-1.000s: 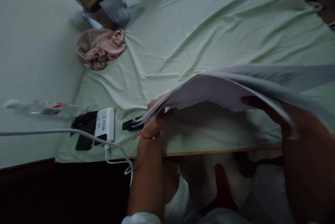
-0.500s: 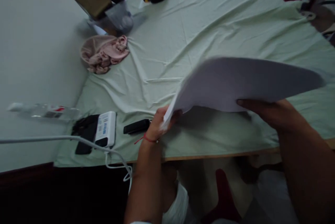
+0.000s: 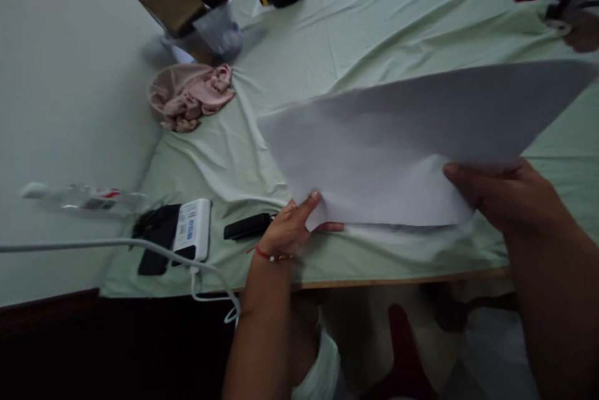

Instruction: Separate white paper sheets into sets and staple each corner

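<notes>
Wrinkly green cloth [image 3: 416, 32] covered the worktop [image 3: 402, 279] and stretched out past the white paper [image 3: 384, 144]. The big, thin paper was up near the worktop's front edge. The right grip [image 3: 510, 197] pinched its right side. The left grip [image 3: 290, 225] pinched its near left corner, beside a long black thing [image 3: 246, 226].

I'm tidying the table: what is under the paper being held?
Pale green cloth shows around the paper; one finger of the left hand peeks from below it. Anything fully underneath is covered.
</notes>
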`<control>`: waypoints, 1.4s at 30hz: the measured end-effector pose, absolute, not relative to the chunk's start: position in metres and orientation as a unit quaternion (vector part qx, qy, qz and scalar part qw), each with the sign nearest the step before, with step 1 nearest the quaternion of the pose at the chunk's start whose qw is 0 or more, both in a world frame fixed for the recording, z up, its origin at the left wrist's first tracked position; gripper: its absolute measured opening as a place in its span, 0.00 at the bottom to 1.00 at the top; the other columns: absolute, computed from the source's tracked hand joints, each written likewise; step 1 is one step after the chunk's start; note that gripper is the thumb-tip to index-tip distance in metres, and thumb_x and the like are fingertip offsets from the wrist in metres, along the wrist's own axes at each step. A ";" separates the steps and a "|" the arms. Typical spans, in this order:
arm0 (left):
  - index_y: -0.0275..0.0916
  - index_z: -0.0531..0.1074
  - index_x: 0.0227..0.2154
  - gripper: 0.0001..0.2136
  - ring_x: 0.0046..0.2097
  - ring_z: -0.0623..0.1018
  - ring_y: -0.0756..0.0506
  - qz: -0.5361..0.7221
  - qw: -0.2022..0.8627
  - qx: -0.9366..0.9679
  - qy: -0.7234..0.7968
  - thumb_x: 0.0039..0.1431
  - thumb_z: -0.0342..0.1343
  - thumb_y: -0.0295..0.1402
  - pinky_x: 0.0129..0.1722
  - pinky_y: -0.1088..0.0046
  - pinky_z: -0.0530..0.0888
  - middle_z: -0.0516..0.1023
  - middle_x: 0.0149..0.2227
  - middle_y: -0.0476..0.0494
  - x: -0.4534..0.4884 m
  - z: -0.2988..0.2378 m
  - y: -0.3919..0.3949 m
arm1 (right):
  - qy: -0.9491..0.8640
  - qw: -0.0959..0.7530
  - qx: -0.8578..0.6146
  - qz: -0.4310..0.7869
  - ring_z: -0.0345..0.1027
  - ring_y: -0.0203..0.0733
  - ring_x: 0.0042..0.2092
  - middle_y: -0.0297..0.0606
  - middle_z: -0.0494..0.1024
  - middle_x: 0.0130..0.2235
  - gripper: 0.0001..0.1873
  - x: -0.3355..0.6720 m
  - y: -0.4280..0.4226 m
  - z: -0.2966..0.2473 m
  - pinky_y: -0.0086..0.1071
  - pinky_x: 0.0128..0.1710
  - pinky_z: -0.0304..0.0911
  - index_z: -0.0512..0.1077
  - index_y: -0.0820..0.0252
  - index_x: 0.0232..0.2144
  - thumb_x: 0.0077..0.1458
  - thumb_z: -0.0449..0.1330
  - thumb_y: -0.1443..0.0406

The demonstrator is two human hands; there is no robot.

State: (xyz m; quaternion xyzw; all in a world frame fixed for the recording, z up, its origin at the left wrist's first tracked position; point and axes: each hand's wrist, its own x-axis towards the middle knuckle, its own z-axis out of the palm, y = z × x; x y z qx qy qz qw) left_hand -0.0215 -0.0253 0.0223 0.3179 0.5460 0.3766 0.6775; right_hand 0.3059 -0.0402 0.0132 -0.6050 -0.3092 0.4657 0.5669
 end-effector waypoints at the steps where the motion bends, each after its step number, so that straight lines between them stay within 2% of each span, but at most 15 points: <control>1: 0.38 0.77 0.33 0.23 0.28 0.80 0.47 0.348 0.695 0.319 0.542 0.49 0.73 0.53 0.25 0.72 0.78 0.80 0.29 0.46 -0.019 0.025 -0.025 | -0.306 0.570 -0.602 0.467 0.78 0.36 0.36 0.33 0.86 0.37 0.15 0.305 -0.039 0.014 0.27 0.38 0.75 0.85 0.52 0.31 0.38 0.81 0.60; 3: 0.37 0.76 0.32 0.24 0.22 0.75 0.49 0.321 0.696 0.339 0.546 0.51 0.72 0.55 0.15 0.77 0.67 0.76 0.24 0.48 -0.016 0.026 -0.024 | -0.306 0.559 -0.603 0.479 0.77 0.37 0.36 0.34 0.86 0.38 0.15 0.304 -0.039 0.015 0.27 0.38 0.75 0.85 0.52 0.31 0.38 0.81 0.59; 5: 0.39 0.75 0.35 0.22 0.20 0.71 0.53 0.331 0.670 0.357 0.560 0.48 0.74 0.51 0.13 0.80 0.59 0.73 0.24 0.52 -0.015 0.022 -0.023 | -0.321 0.528 -0.618 0.486 0.76 0.37 0.33 0.34 0.85 0.35 0.15 0.304 -0.039 0.018 0.28 0.34 0.74 0.85 0.54 0.30 0.39 0.80 0.56; 7: 0.40 0.74 0.37 0.23 0.21 0.71 0.53 0.334 0.650 0.374 0.571 0.46 0.75 0.48 0.12 0.81 0.58 0.73 0.25 0.54 -0.017 0.017 -0.022 | -0.352 0.472 -0.652 0.478 0.71 0.35 0.28 0.35 0.82 0.30 0.17 0.304 -0.042 0.021 0.26 0.26 0.68 0.83 0.56 0.27 0.42 0.79 0.52; 11: 0.38 0.74 0.35 0.21 0.20 0.76 0.49 0.291 0.656 0.411 0.562 0.52 0.71 0.50 0.11 0.81 0.55 0.75 0.22 0.49 -0.024 0.014 -0.021 | -0.392 0.374 -0.726 0.423 0.59 0.31 0.21 0.33 0.71 0.20 0.28 0.304 -0.046 0.024 0.24 0.17 0.53 0.74 0.60 0.17 0.48 0.73 0.44; 15: 0.39 0.74 0.35 0.20 0.19 0.75 0.48 0.261 0.692 0.423 0.523 0.54 0.70 0.50 0.10 0.79 0.56 0.77 0.21 0.46 -0.029 0.022 -0.023 | -0.373 0.383 -0.747 0.395 0.64 0.33 0.22 0.36 0.77 0.23 0.27 0.305 -0.044 0.022 0.24 0.16 0.56 0.77 0.59 0.21 0.54 0.69 0.43; 17: 0.38 0.74 0.34 0.20 0.17 0.74 0.49 0.252 0.702 0.411 0.524 0.53 0.70 0.50 0.10 0.79 0.56 0.77 0.20 0.46 -0.029 0.027 -0.024 | -0.354 0.389 -0.738 0.422 0.65 0.34 0.21 0.36 0.78 0.24 0.27 0.306 -0.042 0.021 0.25 0.16 0.57 0.78 0.58 0.22 0.52 0.70 0.42; 22: 0.39 0.72 0.34 0.21 0.19 0.77 0.48 0.295 0.684 0.374 0.553 0.46 0.75 0.46 0.09 0.80 0.55 0.77 0.23 0.50 -0.032 0.033 -0.025 | -0.270 0.404 -0.642 0.592 0.70 0.37 0.23 0.35 0.81 0.25 0.27 0.307 -0.037 0.019 0.27 0.19 0.66 0.82 0.56 0.24 0.29 0.81 0.45; 24: 0.39 0.72 0.34 0.22 0.18 0.76 0.49 0.302 0.672 0.374 0.563 0.45 0.75 0.46 0.09 0.80 0.55 0.76 0.24 0.51 -0.034 0.034 -0.024 | -0.262 0.383 -0.621 0.632 0.74 0.38 0.27 0.36 0.84 0.29 0.26 0.305 -0.036 0.018 0.27 0.23 0.70 0.84 0.56 0.26 0.26 0.83 0.48; 28: 0.38 0.72 0.33 0.22 0.17 0.73 0.53 0.321 0.650 0.369 0.582 0.43 0.76 0.45 0.10 0.82 0.55 0.74 0.23 0.54 -0.035 0.032 -0.023 | -0.282 0.376 -0.613 0.635 0.75 0.35 0.30 0.35 0.86 0.33 0.19 0.295 -0.037 0.015 0.24 0.29 0.72 0.85 0.54 0.27 0.32 0.83 0.55; 32: 0.37 0.74 0.32 0.22 0.18 0.68 0.57 0.378 0.631 0.345 0.584 0.38 0.79 0.38 0.11 0.84 0.57 0.74 0.25 0.54 -0.035 0.030 -0.023 | -0.292 0.421 -0.593 0.622 0.74 0.32 0.30 0.32 0.86 0.33 0.15 0.287 -0.038 0.015 0.22 0.29 0.71 0.84 0.53 0.26 0.36 0.82 0.57; 34: 0.38 0.76 0.34 0.21 0.20 0.66 0.58 0.415 0.611 0.333 0.587 0.38 0.79 0.35 0.12 0.84 0.60 0.73 0.26 0.55 -0.036 0.030 -0.022 | -0.296 0.419 -0.576 0.636 0.76 0.35 0.31 0.34 0.86 0.35 0.17 0.286 -0.038 0.016 0.24 0.28 0.72 0.84 0.53 0.28 0.35 0.82 0.56; 36: 0.38 0.77 0.36 0.22 0.21 0.67 0.58 0.435 0.598 0.330 0.586 0.39 0.79 0.35 0.13 0.84 0.62 0.73 0.27 0.55 -0.037 0.030 -0.022 | -0.321 0.375 -0.567 0.660 0.77 0.38 0.30 0.39 0.86 0.35 0.19 0.284 -0.037 0.017 0.26 0.25 0.72 0.85 0.56 0.29 0.36 0.81 0.55; 39: 0.38 0.76 0.35 0.21 0.23 0.69 0.56 0.431 0.592 0.338 0.592 0.39 0.78 0.36 0.15 0.83 0.64 0.74 0.28 0.54 -0.040 0.030 -0.022 | -0.386 0.307 -0.574 0.654 0.72 0.34 0.23 0.45 0.84 0.29 0.23 0.281 -0.035 0.017 0.25 0.21 0.69 0.83 0.63 0.23 0.41 0.79 0.49; 42: 0.37 0.76 0.33 0.20 0.25 0.70 0.55 0.419 0.590 0.352 0.594 0.40 0.78 0.38 0.17 0.82 0.66 0.74 0.28 0.53 -0.045 0.027 -0.022 | -0.423 0.299 -0.590 0.620 0.67 0.30 0.20 0.43 0.81 0.24 0.26 0.277 -0.034 0.017 0.23 0.20 0.66 0.81 0.63 0.19 0.44 0.76 0.45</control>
